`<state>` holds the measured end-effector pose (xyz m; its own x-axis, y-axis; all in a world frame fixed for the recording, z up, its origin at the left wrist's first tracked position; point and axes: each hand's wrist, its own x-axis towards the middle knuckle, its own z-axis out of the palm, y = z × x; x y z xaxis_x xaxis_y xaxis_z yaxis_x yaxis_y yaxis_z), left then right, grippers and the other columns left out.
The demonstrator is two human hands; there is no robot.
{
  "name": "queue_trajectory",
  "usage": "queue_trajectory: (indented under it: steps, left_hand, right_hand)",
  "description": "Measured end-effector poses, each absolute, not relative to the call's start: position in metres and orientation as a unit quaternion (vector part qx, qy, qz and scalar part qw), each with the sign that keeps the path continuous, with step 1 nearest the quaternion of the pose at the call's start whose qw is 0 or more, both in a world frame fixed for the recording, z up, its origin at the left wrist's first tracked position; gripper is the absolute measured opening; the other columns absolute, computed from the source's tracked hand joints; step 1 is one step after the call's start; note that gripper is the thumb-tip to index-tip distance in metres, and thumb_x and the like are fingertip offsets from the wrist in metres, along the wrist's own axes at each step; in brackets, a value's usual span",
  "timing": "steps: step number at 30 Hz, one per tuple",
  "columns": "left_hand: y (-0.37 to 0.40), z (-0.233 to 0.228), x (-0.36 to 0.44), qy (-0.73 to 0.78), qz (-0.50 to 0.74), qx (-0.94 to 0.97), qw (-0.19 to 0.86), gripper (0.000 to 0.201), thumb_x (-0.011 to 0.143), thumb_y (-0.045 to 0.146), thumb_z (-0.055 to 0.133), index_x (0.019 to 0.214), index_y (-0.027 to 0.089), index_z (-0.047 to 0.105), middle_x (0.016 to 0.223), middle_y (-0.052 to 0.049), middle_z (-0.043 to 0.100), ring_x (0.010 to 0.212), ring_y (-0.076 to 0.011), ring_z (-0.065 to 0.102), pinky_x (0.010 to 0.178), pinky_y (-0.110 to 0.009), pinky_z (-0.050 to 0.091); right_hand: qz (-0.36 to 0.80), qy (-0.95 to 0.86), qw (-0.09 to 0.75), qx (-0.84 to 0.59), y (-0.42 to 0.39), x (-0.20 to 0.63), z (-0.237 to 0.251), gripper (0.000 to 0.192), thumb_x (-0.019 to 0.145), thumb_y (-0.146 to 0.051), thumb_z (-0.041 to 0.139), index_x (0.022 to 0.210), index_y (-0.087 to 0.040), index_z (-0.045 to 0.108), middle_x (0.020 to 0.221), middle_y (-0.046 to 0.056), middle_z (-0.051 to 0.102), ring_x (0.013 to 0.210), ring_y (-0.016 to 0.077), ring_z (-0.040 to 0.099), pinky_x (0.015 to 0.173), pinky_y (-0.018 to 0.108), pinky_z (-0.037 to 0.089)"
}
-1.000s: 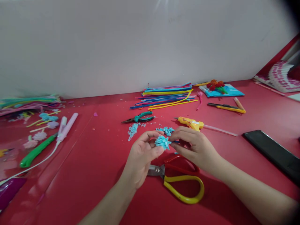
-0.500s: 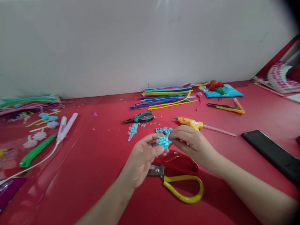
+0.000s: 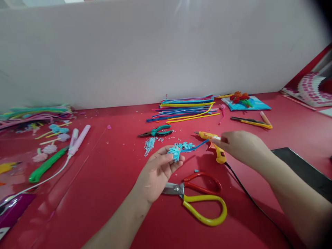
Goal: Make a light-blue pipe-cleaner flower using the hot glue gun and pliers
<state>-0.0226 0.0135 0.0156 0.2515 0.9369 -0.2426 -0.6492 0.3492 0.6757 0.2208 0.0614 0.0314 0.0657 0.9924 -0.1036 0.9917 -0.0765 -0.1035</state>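
Red table (image 3: 109, 193): left hand (image 3: 158, 171) pinches blue flower (image 3: 175, 152); right hand (image 3: 242, 145) grips glue gun (image 3: 214, 145).

— How was the left hand (image 3: 158, 169) posed?

— It came up from the lower middle on a bare forearm, palm turned towards the camera, fingers curled, thumb and fingertips pinched together in a closed grip at the top.

— And the right hand (image 3: 242, 145)?

— It reached in from the lower right, forearm stretched long across the frame, back of the hand up. Its fingers were folded around something; knuckles pointed left, and the grip looked closed.

— Were the hands touching?

— No, they were apart, the right one higher and farther out than the left.
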Motion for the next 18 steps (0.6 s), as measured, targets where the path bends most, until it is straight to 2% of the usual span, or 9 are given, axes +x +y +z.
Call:
queue_trajectory:
  steps: [2,4,7,10,12,15,18]
  left_hand:
    - [0.016,0.014,-0.024,0.324,0.524,0.198,0.762,0.009,0.067,0.016,0.076,0.074,0.014,0.070,0.072,-0.004,0.069,0.076,-0.0171,0.068,0.074,-0.025,0.053]
    - [0.017,0.011,-0.024,0.334,0.524,0.174,0.764,0.011,0.068,0.020,0.077,0.069,0.014,0.068,0.070,-0.004,0.068,0.073,-0.0168,0.066,0.071,-0.025,0.053]
    - [0.019,0.009,-0.025,0.337,0.519,0.154,0.770,0.013,0.068,0.022,0.077,0.066,0.014,0.067,0.068,-0.005,0.066,0.068,-0.0161,0.063,0.064,-0.025,0.052]
    - [0.020,0.008,-0.026,0.332,0.519,0.140,0.775,0.013,0.068,0.021,0.077,0.066,0.012,0.068,0.067,-0.006,0.065,0.066,-0.0159,0.062,0.062,-0.024,0.052]
    - [0.021,0.007,-0.027,0.332,0.522,0.126,0.776,0.014,0.068,0.021,0.077,0.065,0.011,0.068,0.067,-0.007,0.065,0.065,-0.0157,0.061,0.062,-0.025,0.052]
    - [0.023,0.006,-0.029,0.326,0.521,0.111,0.781,0.015,0.067,0.022,0.078,0.065,0.010,0.068,0.067,-0.008,0.064,0.064,-0.0145,0.059,0.061,-0.024,0.051]
    - [0.023,0.003,-0.029,0.314,0.506,0.113,0.795,0.019,0.068,0.025,0.078,0.067,0.009,0.068,0.067,-0.009,0.063,0.060,-0.0130,0.056,0.058,-0.023,0.049]
  right_hand:
    - [0.089,-0.668,-0.025,-0.738,0.070,0.232,0.021,0.041,0.077,-0.054,0.057,0.052,-0.020,0.055,0.059,0.010,0.060,0.063,0.0282,0.062,0.056,0.033,0.036]
    - [0.104,-0.671,-0.012,-0.734,0.076,0.239,0.007,0.039,0.077,-0.053,0.056,0.054,-0.021,0.056,0.061,0.010,0.060,0.066,0.0269,0.062,0.058,0.032,0.035]
    - [0.134,-0.666,0.038,-0.733,0.080,0.244,-0.013,0.041,0.073,-0.057,0.056,0.052,-0.022,0.051,0.057,0.008,0.057,0.060,0.0240,0.058,0.055,0.030,0.031]
    - [0.192,-0.659,0.115,-0.718,0.084,0.246,-0.023,0.036,0.067,-0.052,0.063,0.054,-0.022,0.048,0.054,0.003,0.053,0.054,0.0192,0.052,0.051,0.028,0.029]
    - [0.252,-0.648,0.175,-0.697,0.084,0.247,-0.022,0.033,0.067,-0.052,0.063,0.061,-0.021,0.052,0.056,0.001,0.053,0.054,0.0169,0.051,0.050,0.027,0.031]
    - [0.359,-0.616,0.269,-0.647,0.080,0.246,-0.013,0.041,0.072,-0.059,0.056,0.086,-0.020,0.060,0.068,0.000,0.059,0.059,0.0151,0.053,0.052,0.025,0.038]
    - [0.465,-0.553,0.364,-0.589,0.069,0.242,0.002,0.048,0.070,-0.055,0.061,0.103,-0.021,0.057,0.082,0.002,0.062,0.068,0.0152,0.059,0.059,0.024,0.045]
